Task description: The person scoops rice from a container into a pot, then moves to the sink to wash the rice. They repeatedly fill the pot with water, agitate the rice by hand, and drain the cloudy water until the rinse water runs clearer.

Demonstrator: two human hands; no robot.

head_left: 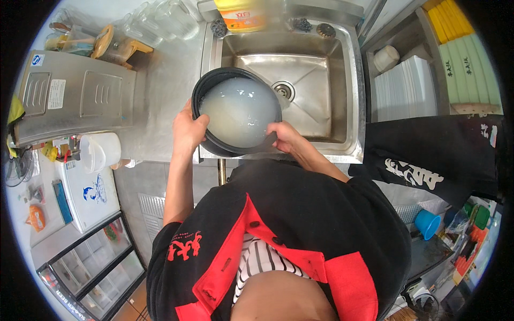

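A round black pot (196, 92), likely a rice cooker's inner pot, is between my two hands over the sink's left edge. Cloudy whitish water (241, 108) fills much of it, with a paler yellowish layer, perhaps rice, showing at the lower left. My left hand (190, 128) grips the left rim, thumb on top. On the lower right rim, my right hand (285, 136) has hold of the pot. A blurred, translucent patch beside the right rim looks like water spilling toward the stainless steel sink (309, 116) and its drain (283, 91).
Behind the sink stand a yellow detergent bottle (241, 16), steel scourers (302, 25) and a drain strainer (325, 30). Glass pitchers (172, 20) and a steel appliance (76, 96) occupy the left counter. White stacked containers (405, 88) and a black cloth (421, 152) are on the right.
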